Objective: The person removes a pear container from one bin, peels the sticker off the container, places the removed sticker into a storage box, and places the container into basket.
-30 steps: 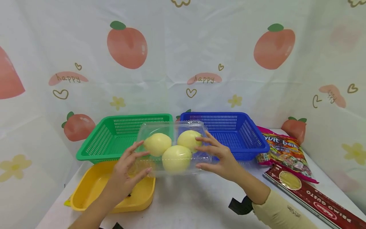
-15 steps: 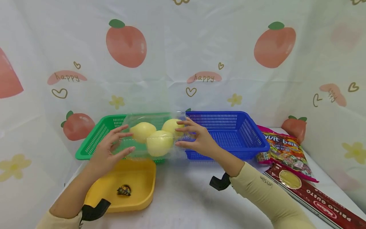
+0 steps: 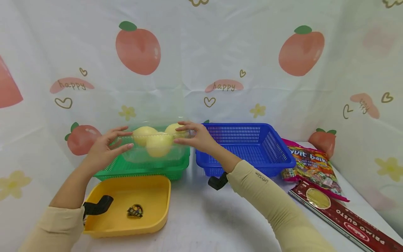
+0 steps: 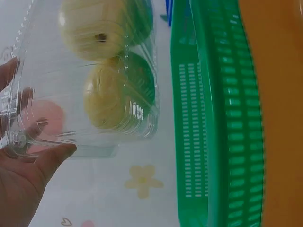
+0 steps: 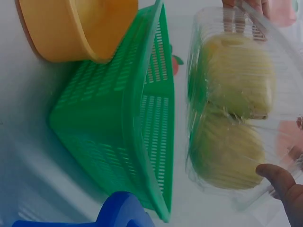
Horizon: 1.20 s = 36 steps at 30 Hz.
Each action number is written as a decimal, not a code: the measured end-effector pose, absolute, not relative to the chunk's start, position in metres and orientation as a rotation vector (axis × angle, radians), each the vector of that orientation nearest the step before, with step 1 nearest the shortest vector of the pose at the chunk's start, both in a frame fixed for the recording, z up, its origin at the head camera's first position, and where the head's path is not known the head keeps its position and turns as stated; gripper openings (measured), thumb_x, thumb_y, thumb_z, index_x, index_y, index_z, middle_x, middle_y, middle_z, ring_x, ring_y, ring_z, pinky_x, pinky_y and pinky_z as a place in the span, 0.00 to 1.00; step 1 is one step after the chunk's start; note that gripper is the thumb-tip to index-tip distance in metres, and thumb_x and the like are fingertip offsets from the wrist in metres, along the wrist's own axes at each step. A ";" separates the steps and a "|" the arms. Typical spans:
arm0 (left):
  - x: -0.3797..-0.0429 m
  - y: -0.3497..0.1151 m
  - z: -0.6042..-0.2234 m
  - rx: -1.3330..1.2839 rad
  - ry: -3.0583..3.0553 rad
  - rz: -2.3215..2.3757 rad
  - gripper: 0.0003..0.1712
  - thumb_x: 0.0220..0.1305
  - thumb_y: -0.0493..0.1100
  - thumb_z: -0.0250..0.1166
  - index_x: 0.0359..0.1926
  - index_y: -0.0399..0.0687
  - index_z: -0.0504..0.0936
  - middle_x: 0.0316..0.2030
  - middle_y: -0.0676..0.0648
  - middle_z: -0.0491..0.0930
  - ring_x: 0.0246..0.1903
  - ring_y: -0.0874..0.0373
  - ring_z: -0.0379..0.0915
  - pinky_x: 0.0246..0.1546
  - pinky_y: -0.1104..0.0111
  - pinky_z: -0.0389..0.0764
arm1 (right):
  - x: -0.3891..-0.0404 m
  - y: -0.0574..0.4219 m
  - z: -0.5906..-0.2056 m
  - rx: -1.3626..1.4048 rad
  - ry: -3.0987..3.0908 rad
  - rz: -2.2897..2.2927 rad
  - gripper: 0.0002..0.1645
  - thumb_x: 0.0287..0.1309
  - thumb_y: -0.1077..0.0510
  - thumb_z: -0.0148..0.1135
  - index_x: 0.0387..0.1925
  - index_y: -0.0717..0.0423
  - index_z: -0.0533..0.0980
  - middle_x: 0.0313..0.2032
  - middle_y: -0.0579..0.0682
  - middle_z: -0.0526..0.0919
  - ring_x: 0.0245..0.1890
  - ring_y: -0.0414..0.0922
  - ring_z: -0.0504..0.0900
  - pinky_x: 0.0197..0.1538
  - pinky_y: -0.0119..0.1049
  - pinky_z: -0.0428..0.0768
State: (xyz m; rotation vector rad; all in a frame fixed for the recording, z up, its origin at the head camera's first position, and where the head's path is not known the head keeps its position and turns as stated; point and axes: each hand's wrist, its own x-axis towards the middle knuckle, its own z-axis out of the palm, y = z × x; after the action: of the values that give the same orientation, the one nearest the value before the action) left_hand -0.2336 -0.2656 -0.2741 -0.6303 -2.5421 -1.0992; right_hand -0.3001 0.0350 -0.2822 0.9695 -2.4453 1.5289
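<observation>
A clear plastic clamshell box (image 3: 135, 154) with three pale yellow round fruits (image 3: 159, 145) inside hangs over the green basket (image 3: 141, 171). My left hand (image 3: 105, 148) grips its left end, thumb at the front and fingers behind the edge. At the other end my right hand (image 3: 198, 138) pinches the box, its thumb (image 5: 272, 172) lying against the plastic in the right wrist view. Both wrist views show the box above the basket's rim, apart from it. The fruit's dark stem end (image 4: 101, 37) shows through the plastic in the left wrist view.
A blue basket (image 3: 245, 164) stands right of the green one. In front is a yellow tub (image 3: 126, 229) with a small dark emblem (image 3: 135, 211) on its bottom. On the right lie a candy bag (image 3: 315, 168) and a dark red pasta pack (image 3: 343, 217). A printed cloth hangs behind.
Both hands have carried the box of fruit left and farther back, from in front of the baskets to over the green basket. The baskets and tub have stayed put.
</observation>
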 end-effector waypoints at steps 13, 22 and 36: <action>-0.257 -0.288 -0.282 -0.485 -2.696 -1.208 0.31 0.65 0.50 0.58 0.61 0.35 0.67 0.68 0.34 0.54 0.67 0.30 0.43 0.57 0.32 0.55 | -0.334 0.009 -0.295 0.963 -2.625 1.559 0.24 0.57 0.52 0.63 0.54 0.54 0.77 0.66 0.49 0.67 0.70 0.48 0.57 0.69 0.51 0.61; -0.270 -0.294 -0.293 -0.407 -2.784 -1.265 0.32 0.65 0.51 0.57 0.61 0.33 0.66 0.68 0.31 0.54 0.67 0.27 0.43 0.58 0.32 0.54 | -0.344 0.000 -0.305 0.857 -2.738 1.624 0.25 0.56 0.48 0.63 0.54 0.54 0.76 0.64 0.51 0.69 0.70 0.50 0.57 0.65 0.49 0.67; -0.287 -0.298 -0.310 -0.365 -2.901 -1.239 0.33 0.66 0.54 0.56 0.62 0.33 0.66 0.67 0.29 0.53 0.62 0.29 0.55 0.55 0.38 0.65 | -0.350 -0.010 -0.320 0.653 -2.920 1.533 0.28 0.57 0.43 0.61 0.56 0.51 0.75 0.66 0.52 0.66 0.58 0.49 0.74 0.52 0.42 0.79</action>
State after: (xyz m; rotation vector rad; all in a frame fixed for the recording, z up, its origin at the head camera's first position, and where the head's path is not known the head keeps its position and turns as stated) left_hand -0.2870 -0.2981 -0.3097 -0.3647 -2.9007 -1.2391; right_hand -0.3503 -0.0101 -0.3199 0.6534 -2.9201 1.5330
